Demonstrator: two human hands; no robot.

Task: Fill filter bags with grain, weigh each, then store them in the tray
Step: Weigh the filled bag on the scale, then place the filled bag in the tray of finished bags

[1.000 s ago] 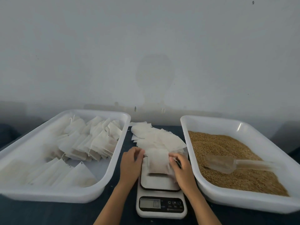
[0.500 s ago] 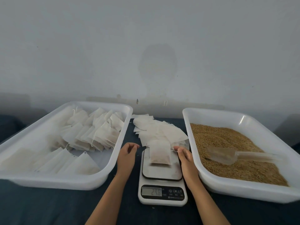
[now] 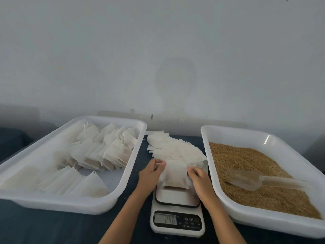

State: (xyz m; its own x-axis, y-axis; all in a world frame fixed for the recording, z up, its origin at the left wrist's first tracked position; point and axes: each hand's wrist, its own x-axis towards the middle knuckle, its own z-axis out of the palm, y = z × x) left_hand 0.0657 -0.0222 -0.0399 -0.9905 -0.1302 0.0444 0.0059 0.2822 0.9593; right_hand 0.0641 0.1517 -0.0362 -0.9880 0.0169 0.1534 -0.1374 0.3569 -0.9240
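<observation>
A filled filter bag (image 3: pixel 175 176) lies on the platform of a small white scale (image 3: pixel 177 198), whose display shows about 24.6. My left hand (image 3: pixel 150 176) grips the bag's left edge with curled fingers, and a thin white string shows at its fingertips. My right hand (image 3: pixel 198 177) holds the bag's right edge. The white storage tray (image 3: pixel 70 206) on the left holds rows of several filled bags (image 3: pixel 105 152). The white tray (image 3: pixel 263 224) on the right holds brown grain (image 3: pixel 246 161), with a clear plastic scoop (image 3: pixel 255 179) lying on it.
A loose pile of empty filter bags (image 3: pixel 172 148) lies on the dark table behind the scale, between the two trays. A pale wall stands close behind the trays. The scale sits in the narrow gap between the trays.
Both hands had drawn back to the sides of the scale, leaving the bag on it. Now they have closed in again and hold the bag's edges. The camera view shifted slightly.
</observation>
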